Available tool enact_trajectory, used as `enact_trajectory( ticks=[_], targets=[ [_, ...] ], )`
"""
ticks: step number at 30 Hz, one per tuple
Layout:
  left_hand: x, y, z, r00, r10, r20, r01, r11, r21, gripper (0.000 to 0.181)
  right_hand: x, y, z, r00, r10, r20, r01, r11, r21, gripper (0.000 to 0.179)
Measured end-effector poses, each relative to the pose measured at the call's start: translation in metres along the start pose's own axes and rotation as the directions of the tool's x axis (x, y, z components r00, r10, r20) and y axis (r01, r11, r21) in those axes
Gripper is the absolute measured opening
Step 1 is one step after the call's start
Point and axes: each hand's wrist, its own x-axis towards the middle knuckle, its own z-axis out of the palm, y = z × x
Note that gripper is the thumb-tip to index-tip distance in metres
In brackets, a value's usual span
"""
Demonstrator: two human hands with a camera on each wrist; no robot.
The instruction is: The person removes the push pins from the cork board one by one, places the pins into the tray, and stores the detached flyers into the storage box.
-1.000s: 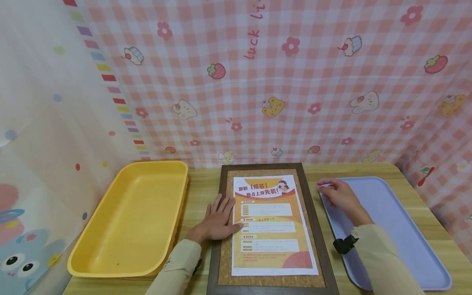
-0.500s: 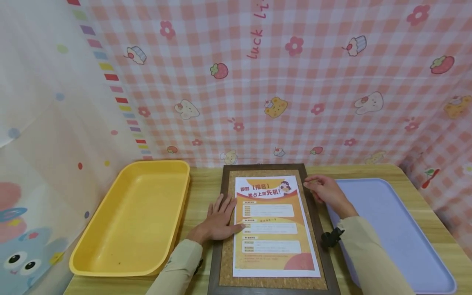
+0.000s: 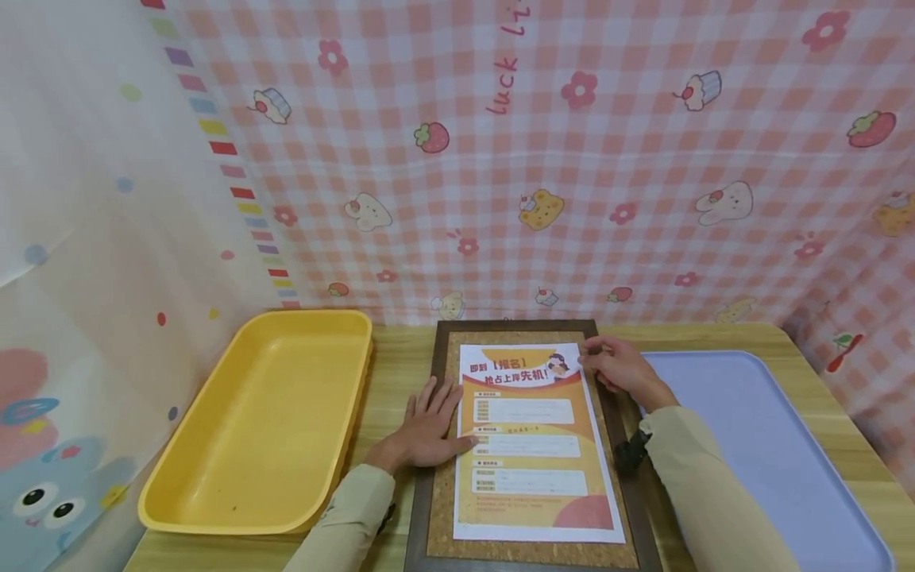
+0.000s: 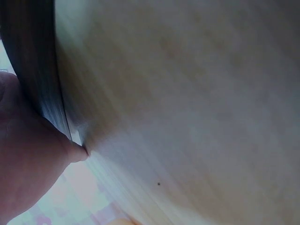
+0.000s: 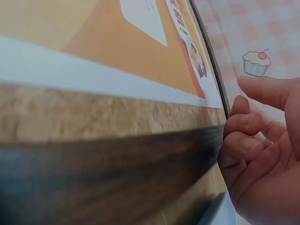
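In the head view, a printed orange and white poster (image 3: 529, 445) lies on a cork board (image 3: 440, 508) with a dark wooden frame (image 3: 422, 516). My left hand (image 3: 422, 433) rests spread over the board's left side, its thumb on the poster's left edge. The fingers of my right hand (image 3: 625, 369) are at the poster's upper right corner. Seen in the right wrist view, that right hand (image 5: 267, 140) has curled fingers, with thumb and index tips close together. Whether something small sits between them is hidden. In the left wrist view, the left hand (image 4: 33, 150) lies beside the dark frame edge (image 4: 35, 56).
To the left stands a yellow tray (image 3: 146, 508) with a raised rim. A lavender tray (image 3: 772, 445) lies at the right, partly under the right sleeve. Both rest on a wood-grain table (image 3: 400, 357), with a pink checked cloth (image 3: 486, 175) hanging behind.
My right hand has moved left from the lavender tray's edge, over the board's frame, to the poster's upper right corner. The left hand has stayed on the poster's left edge.
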Motion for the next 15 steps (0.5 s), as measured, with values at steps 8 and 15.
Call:
enact_trajectory(
  ticks=[8,15],
  targets=[
    [0.000,0.003,0.000,1.000,-0.005,0.010,0.005,1.000,-0.007,0.088,0.009,0.001,0.006,1.000,0.005,-0.019,-0.006,1.000,-0.016,0.038],
    [-0.001,0.001,-0.002,1.000,-0.018,0.006,0.018,1.000,-0.005,0.088,0.020,0.002,0.013,0.997,0.047,-0.056,-0.050,0.998,-0.048,0.044]
  ],
)
